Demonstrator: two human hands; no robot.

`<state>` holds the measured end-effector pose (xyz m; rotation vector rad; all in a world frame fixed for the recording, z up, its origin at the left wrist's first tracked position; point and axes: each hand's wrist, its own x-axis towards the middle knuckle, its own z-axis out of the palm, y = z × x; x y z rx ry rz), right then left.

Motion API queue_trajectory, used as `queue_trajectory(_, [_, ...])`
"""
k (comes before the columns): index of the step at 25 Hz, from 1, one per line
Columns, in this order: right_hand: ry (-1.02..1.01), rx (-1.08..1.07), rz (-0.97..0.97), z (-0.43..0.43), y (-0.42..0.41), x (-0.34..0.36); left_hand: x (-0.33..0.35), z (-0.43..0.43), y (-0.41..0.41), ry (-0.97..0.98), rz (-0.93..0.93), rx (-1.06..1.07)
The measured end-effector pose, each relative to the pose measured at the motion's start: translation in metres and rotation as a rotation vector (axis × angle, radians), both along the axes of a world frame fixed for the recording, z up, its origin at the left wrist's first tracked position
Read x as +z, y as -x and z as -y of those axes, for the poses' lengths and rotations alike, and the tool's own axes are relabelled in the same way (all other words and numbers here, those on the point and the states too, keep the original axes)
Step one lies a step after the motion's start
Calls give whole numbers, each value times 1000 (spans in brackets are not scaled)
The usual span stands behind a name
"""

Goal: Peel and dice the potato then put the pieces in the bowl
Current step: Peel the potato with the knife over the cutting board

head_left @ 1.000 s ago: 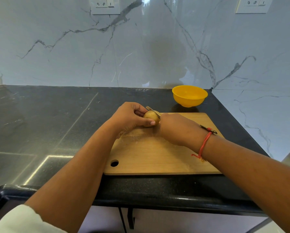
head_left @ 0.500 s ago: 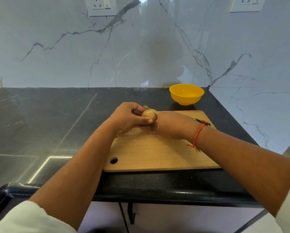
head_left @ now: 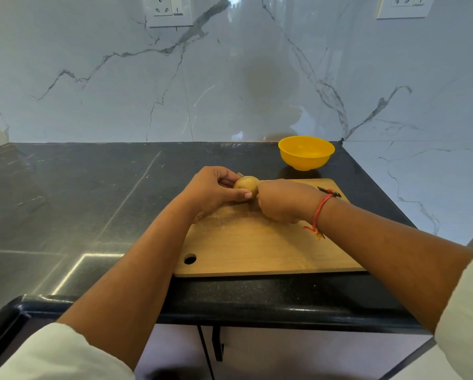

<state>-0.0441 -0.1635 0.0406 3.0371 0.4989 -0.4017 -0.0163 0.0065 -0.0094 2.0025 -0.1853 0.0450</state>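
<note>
Potato (head_left: 245, 184), skin intact on its visible side, held just above the far edge of the cutting board (head_left: 257, 248), gripped between the thumb and curled fingers of the left hand (head_left: 213, 190). The right hand (head_left: 284, 200), closed round the knife (head_left: 240, 174), abuts the potato's right end. Only the blade tip shows behind the potato. In the last 1 s the blade has sunk from across the potato's top, suggesting a peeling stroke. No peel lies on the board. The bowl (head_left: 306, 153), on the bench (head_left: 92, 187) beyond, looks empty, so step 1 of 3 has barely begun.
</note>
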Motion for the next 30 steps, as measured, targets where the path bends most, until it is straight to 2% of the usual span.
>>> queue_trajectory(7, [-63, 11, 5, 4, -6, -6, -10, 6, 4, -31, 75, 98])
queue_trajectory(17, [-244, 27, 89, 20, -3, -21, -13, 5, 6, -26, 83, 87])
queue_trajectory(30, [-215, 38, 108, 35, 10, -25, -14, 8, 8, -48, 95, 108])
